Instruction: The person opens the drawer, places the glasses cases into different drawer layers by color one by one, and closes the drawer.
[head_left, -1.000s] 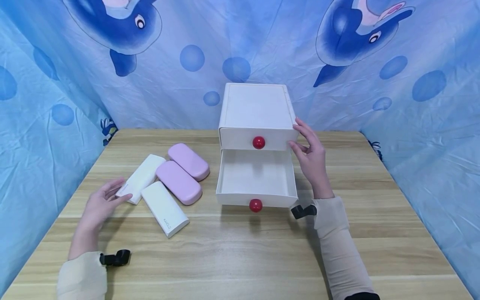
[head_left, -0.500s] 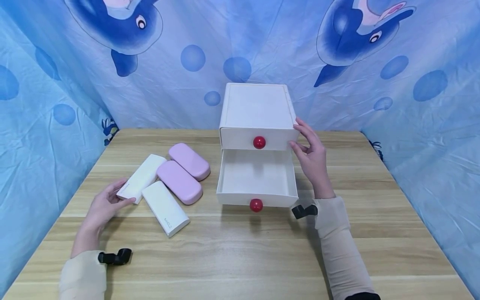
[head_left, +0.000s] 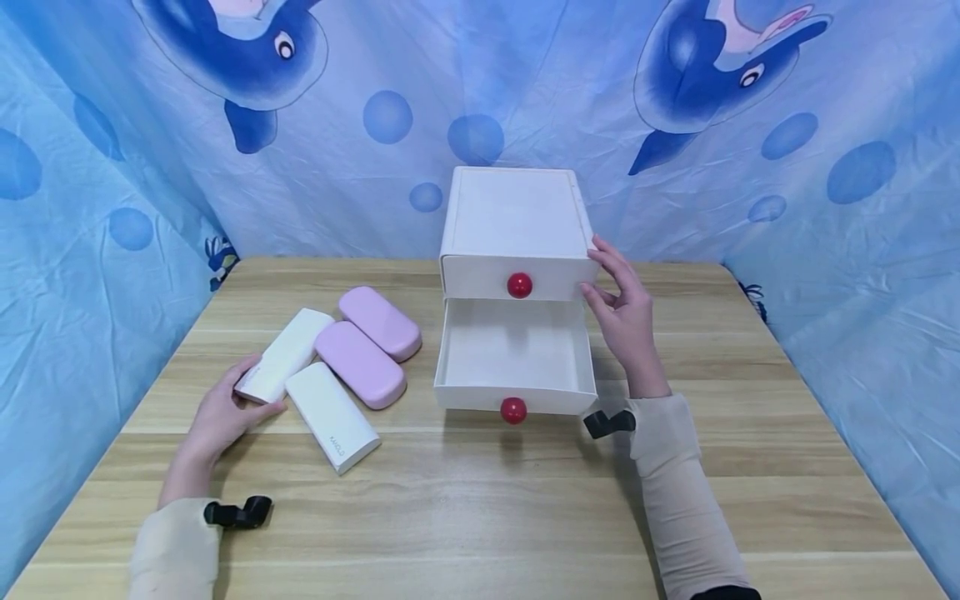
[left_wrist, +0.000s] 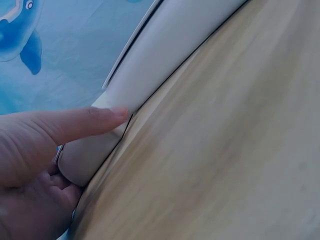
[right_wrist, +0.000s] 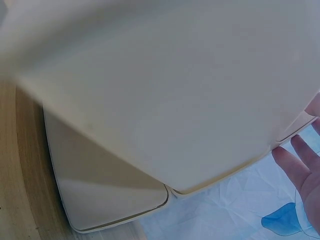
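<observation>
My left hand (head_left: 225, 414) is at the near end of a white glasses case (head_left: 285, 357), thumb on one side and fingers on the other, gripping it. The left wrist view shows the thumb (left_wrist: 95, 122) along the side of this white case (left_wrist: 155, 65). Close by lie a second white glasses case (head_left: 332, 417) with lettering and two lilac ones (head_left: 362, 364) (head_left: 380, 323). My right hand (head_left: 624, 321) touches the right front corner of a white two-drawer cabinet (head_left: 517, 212), fingers fairly straight. The lower drawer (head_left: 517, 346) is pulled out with nothing in it; the upper one is closed.
Each drawer has a red round knob (head_left: 520, 285) (head_left: 513, 410). Everything stands on a wood-grain table (head_left: 420, 517). A blue dolphin-print cloth (head_left: 540, 83) hangs behind and at both sides. Black camera mounts (head_left: 238, 512) (head_left: 609, 423) sit at the wrists.
My left hand has moved a little right and closed in around the near end of the white case. The right hand and the cabinet have stayed put.
</observation>
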